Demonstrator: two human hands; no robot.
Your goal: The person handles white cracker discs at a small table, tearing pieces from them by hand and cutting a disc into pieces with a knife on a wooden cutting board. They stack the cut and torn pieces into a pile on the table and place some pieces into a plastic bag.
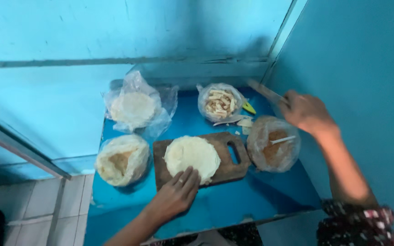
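Pale dough round [192, 155] under left hand [176, 195] fingertips, board-centred.

A pale round flatbread [191, 156] lies flat on the wooden cutting board [230, 166].

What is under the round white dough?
A brown wooden cutting board lies under the round white dough. The left hand presses the dough's near edge. The board's middle is covered.
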